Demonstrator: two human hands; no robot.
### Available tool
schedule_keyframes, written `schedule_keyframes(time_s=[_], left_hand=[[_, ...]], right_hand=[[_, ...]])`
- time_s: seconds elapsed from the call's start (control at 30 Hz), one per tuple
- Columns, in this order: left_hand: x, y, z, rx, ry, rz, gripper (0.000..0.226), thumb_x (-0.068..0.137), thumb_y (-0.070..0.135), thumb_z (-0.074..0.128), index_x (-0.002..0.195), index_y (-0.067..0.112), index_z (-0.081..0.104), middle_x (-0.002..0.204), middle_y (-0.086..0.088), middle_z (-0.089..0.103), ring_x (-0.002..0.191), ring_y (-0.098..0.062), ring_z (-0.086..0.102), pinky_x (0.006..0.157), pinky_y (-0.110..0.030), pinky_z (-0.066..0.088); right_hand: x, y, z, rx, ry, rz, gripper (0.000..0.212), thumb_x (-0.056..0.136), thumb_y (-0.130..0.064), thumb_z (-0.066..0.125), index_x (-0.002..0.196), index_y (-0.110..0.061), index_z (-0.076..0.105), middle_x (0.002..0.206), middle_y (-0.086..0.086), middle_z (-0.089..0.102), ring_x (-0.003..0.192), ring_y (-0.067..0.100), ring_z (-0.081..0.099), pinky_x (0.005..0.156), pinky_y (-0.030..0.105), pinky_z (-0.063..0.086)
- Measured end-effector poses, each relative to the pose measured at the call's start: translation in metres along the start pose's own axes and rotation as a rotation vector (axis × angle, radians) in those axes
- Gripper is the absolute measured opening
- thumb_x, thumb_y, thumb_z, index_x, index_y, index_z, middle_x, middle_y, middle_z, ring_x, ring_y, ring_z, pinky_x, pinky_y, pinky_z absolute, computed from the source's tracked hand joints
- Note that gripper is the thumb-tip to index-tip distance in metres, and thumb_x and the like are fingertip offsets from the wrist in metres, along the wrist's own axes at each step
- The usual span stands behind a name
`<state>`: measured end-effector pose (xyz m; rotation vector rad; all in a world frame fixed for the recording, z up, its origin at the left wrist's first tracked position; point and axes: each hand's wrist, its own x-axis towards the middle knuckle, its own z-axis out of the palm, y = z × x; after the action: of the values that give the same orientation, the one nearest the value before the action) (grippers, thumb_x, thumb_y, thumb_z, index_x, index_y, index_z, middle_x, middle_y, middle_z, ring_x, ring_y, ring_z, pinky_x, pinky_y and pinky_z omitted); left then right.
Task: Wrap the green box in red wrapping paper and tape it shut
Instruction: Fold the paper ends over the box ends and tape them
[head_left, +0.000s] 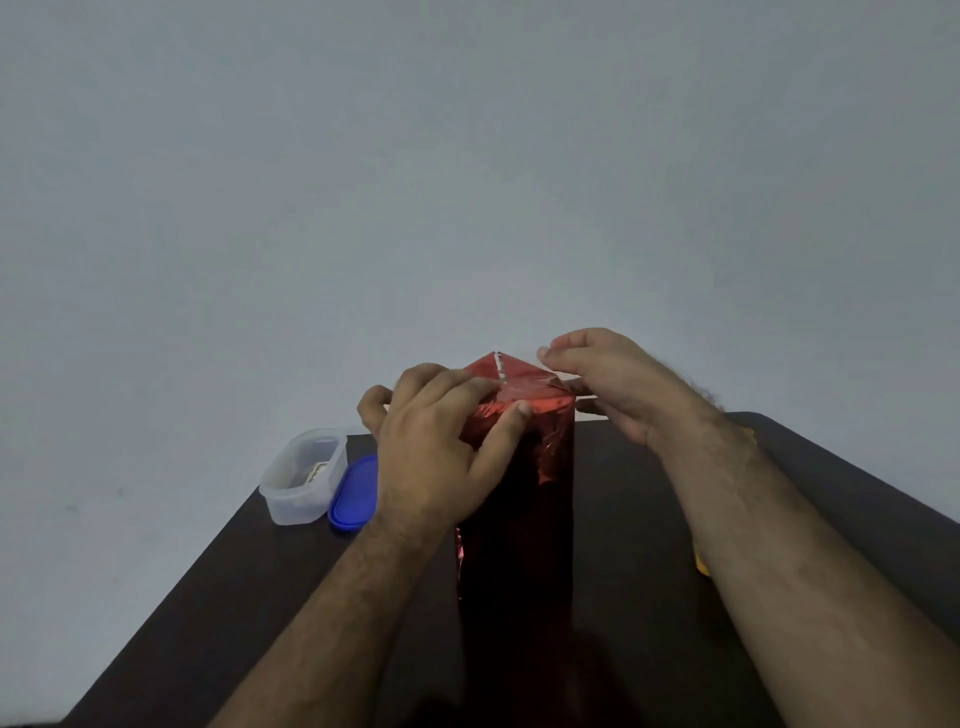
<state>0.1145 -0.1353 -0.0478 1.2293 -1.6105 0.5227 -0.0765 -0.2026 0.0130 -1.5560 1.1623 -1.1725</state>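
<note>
A tall box wrapped in shiny red paper (519, 519) stands upright on the dark table (218, 597). None of its green surface shows. At its top end the paper is folded into a pointed flap (511, 376) with a pale seam down the middle. My left hand (441, 441) grips the top left of the box, fingers pressing on the folded paper. My right hand (618, 384) is at the top right corner, fingertips pinched together beside the flap. Whether it holds a strip of tape I cannot tell.
A clear plastic container (304, 475) sits open at the table's far left, with its blue lid (353, 493) lying next to it. Something yellow (701, 564) peeks out behind my right forearm. A plain grey wall stands behind the table.
</note>
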Motion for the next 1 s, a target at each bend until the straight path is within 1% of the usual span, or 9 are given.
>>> schedule_keyframes(time_s=[0.1, 0.2, 0.27, 0.37, 0.5, 0.6, 0.7, 0.87, 1.0], left_hand=[[-0.001, 0.001, 0.000, -0.008, 0.002, -0.009, 0.043, 0.093, 0.065, 0.061, 0.105, 0.029, 0.081, 0.110, 0.014, 0.076, 0.117, -0.013, 0.057, 0.098, -0.053, 0.033], [-0.002, 0.002, -0.001, -0.024, 0.025, -0.013, 0.044, 0.090, 0.068, 0.063, 0.102, 0.030, 0.081, 0.108, 0.014, 0.076, 0.116, -0.015, 0.058, 0.098, -0.052, 0.032], [-0.003, 0.004, -0.001, -0.026, 0.028, -0.024, 0.049, 0.085, 0.072, 0.065, 0.102, 0.029, 0.082, 0.108, 0.014, 0.077, 0.115, -0.016, 0.058, 0.098, -0.052, 0.034], [-0.003, 0.004, -0.001, -0.019, 0.008, -0.031, 0.055, 0.082, 0.075, 0.065, 0.104, 0.028, 0.081, 0.110, 0.012, 0.077, 0.116, -0.017, 0.057, 0.098, -0.053, 0.035], [-0.005, 0.004, 0.001, -0.022, 0.015, -0.032, 0.055, 0.082, 0.075, 0.065, 0.104, 0.027, 0.081, 0.111, 0.011, 0.077, 0.116, -0.018, 0.058, 0.098, -0.051, 0.033], [-0.007, 0.002, 0.004, -0.020, 0.013, -0.037, 0.056, 0.083, 0.076, 0.065, 0.107, 0.027, 0.080, 0.114, 0.010, 0.076, 0.118, -0.018, 0.057, 0.098, -0.051, 0.033], [-0.007, 0.001, 0.006, -0.014, 0.016, -0.034, 0.057, 0.083, 0.076, 0.064, 0.109, 0.027, 0.080, 0.115, 0.009, 0.076, 0.119, -0.019, 0.056, 0.099, -0.051, 0.034], [-0.007, 0.000, 0.005, -0.016, 0.029, -0.028, 0.057, 0.084, 0.075, 0.065, 0.108, 0.026, 0.080, 0.115, 0.008, 0.076, 0.119, -0.020, 0.057, 0.098, -0.051, 0.032], [-0.008, -0.002, 0.008, -0.011, 0.046, 0.002, 0.056, 0.085, 0.073, 0.066, 0.108, 0.024, 0.080, 0.114, 0.006, 0.077, 0.118, -0.022, 0.057, 0.099, -0.050, 0.033]], right_hand=[[-0.012, 0.012, -0.024, -0.158, 0.108, 0.022, 0.029, 0.091, -0.042, 0.075, 0.109, -0.020, 0.068, 0.113, -0.001, 0.073, 0.090, 0.016, 0.072, 0.074, 0.035, 0.048], [-0.026, 0.030, -0.048, -0.300, 0.173, 0.077, 0.016, 0.097, -0.030, 0.070, 0.100, -0.015, 0.073, 0.100, 0.005, 0.071, 0.076, 0.017, 0.060, 0.060, 0.031, 0.043], [-0.037, 0.040, -0.060, -0.392, 0.228, 0.108, 0.014, 0.098, -0.026, 0.070, 0.096, -0.012, 0.074, 0.094, 0.005, 0.069, 0.075, 0.016, 0.057, 0.058, 0.029, 0.043], [-0.044, 0.051, -0.079, -0.650, 0.359, 0.169, 0.017, 0.096, -0.028, 0.074, 0.097, -0.011, 0.075, 0.096, 0.005, 0.070, 0.086, 0.018, 0.063, 0.067, 0.031, 0.052], [-0.057, 0.055, -0.097, -0.925, 0.414, 0.397, 0.030, 0.092, -0.034, 0.075, 0.103, -0.007, 0.068, 0.084, 0.007, 0.062, 0.068, 0.018, 0.057, 0.049, 0.025, 0.038], [-0.061, 0.058, -0.107, -0.814, 0.394, 0.570, 0.025, 0.092, -0.027, 0.074, 0.103, -0.007, 0.062, 0.078, 0.011, 0.060, 0.059, 0.024, 0.058, 0.044, 0.023, 0.042], [-0.065, 0.056, -0.112, -0.672, 0.378, 0.683, 0.015, 0.098, -0.019, 0.068, 0.103, -0.009, 0.058, 0.077, 0.010, 0.050, 0.055, 0.019, 0.050, 0.042, 0.021, 0.044], [-0.068, 0.056, -0.116, -0.583, 0.382, 0.741, 0.018, 0.104, -0.014, 0.061, 0.119, -0.006, 0.058, 0.084, 0.008, 0.051, 0.059, 0.014, 0.047, 0.040, 0.019, 0.045], [-0.069, 0.059, -0.118, -0.483, 0.395, 0.765, 0.009, 0.104, -0.012, 0.061, 0.111, -0.007, 0.060, 0.073, 0.005, 0.045, 0.057, 0.011, 0.041, 0.045, 0.024, 0.043]])
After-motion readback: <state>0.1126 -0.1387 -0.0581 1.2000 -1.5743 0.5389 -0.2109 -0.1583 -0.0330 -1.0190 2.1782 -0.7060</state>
